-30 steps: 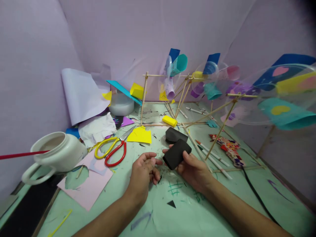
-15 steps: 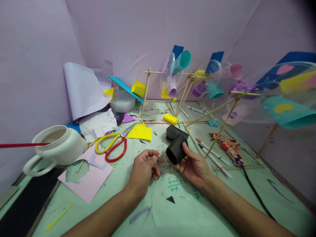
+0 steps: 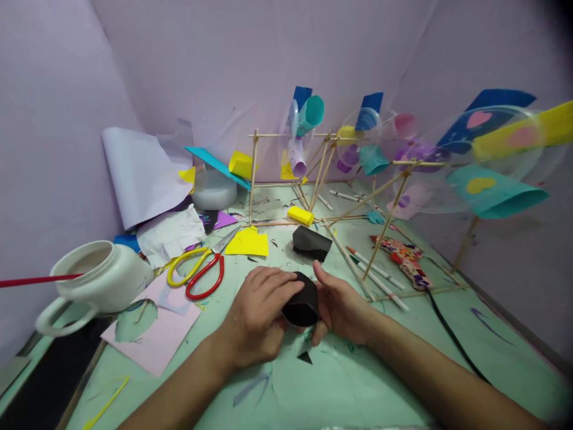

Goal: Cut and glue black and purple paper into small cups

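Observation:
A black paper tube is between my hands over the table, its open end facing me. My left hand is closed on its left side, fingers lying over the top. On the right, my right hand grips the same tube, thumb raised beside it and fingertips partly hidden under it. Just beyond lies a second black paper tube, on its side on the table. A small black paper scrap rests in front of my hands.
Scissors with yellow and red handles lie left, near a white pot and pink paper. Behind stands a stick frame with a paper-cup wheel at right. A patterned glue gun and markers lie right.
My left hand has moved right and taken hold of the black tube. The tube has come nearer and lower in my right hand, clear of the second tube. The view has shifted slightly.

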Action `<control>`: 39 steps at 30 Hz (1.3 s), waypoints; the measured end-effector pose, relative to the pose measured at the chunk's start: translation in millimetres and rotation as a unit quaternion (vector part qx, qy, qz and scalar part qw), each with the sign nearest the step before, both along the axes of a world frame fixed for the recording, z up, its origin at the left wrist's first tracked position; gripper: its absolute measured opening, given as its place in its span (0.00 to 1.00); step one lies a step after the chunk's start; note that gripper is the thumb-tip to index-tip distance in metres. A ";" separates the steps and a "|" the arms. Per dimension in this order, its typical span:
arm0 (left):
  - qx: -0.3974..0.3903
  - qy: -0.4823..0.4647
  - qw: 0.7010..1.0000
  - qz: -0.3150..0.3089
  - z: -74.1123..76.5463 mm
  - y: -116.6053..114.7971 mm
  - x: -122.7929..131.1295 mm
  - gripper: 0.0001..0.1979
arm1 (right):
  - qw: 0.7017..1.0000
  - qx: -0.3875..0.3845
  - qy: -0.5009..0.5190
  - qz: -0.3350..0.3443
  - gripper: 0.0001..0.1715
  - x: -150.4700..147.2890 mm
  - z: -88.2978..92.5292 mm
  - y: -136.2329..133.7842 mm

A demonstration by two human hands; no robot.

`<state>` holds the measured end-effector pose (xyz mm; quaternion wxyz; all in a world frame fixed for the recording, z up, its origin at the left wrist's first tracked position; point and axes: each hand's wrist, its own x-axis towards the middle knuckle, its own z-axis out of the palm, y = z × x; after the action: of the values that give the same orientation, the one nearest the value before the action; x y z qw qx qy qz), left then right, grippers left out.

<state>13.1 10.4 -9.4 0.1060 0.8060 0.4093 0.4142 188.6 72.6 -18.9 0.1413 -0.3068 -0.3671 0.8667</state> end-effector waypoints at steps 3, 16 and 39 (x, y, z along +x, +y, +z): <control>-0.067 -0.094 0.988 0.099 7.0 -4.9 2.6 0.19 | 0.977 0.187 -0.039 -0.099 0.36 5.7 -2.5 5.4; -0.294 -0.136 0.932 0.161 13.3 -3.8 15.3 0.13 | 0.925 0.322 -0.042 -0.195 0.11 -4.2 -7.0 -4.3; -0.274 -0.198 0.918 0.209 13.4 -1.0 18.5 0.05 | 0.952 0.228 -0.007 -0.207 0.11 -7.2 -11.2 -7.6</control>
<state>31.7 9.4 4.1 0.3130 0.5430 0.6363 0.4497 181.4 65.1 -30.1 0.3808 -0.3417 -0.4843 0.7098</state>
